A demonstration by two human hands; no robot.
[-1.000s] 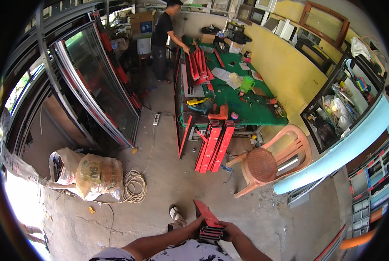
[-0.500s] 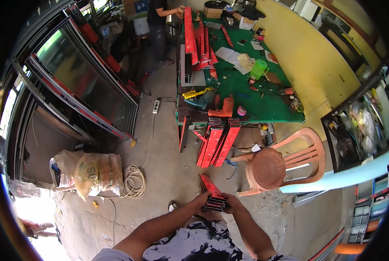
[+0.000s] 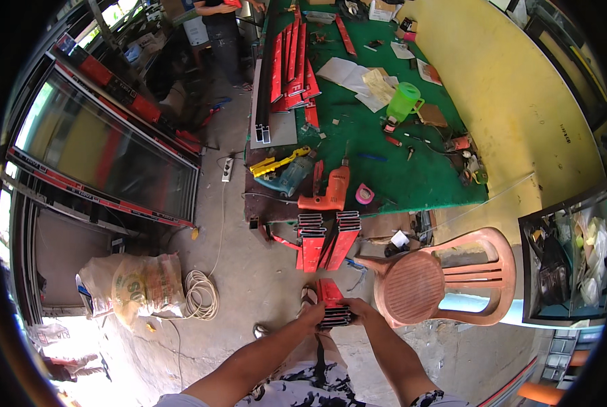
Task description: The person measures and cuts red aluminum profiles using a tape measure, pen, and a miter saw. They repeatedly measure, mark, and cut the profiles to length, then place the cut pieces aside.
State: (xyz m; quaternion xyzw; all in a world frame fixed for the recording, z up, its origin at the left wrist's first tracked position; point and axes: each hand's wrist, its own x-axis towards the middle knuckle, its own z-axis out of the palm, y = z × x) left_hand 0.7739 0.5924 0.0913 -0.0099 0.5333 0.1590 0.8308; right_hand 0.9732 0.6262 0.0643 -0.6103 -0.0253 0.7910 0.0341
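In the head view, the left hand (image 3: 311, 317) is closed on the left side of a bundle of red strips (image 3: 330, 294), and the right hand (image 3: 359, 311) is closed on its right side, so both grip it in front of the body, layered ends facing the wearer. Taking the bundle as the clock's centre, two stacks of red strips (image 3: 311, 252) stand at 12 o'clock by the green table (image 3: 425, 178), where an orange drill (image 3: 332, 191) lies. A plastic chair (image 3: 412, 292) sits at 3, a coiled cord (image 3: 199, 296) at 9 and a co-worker (image 3: 223, 41) at 11
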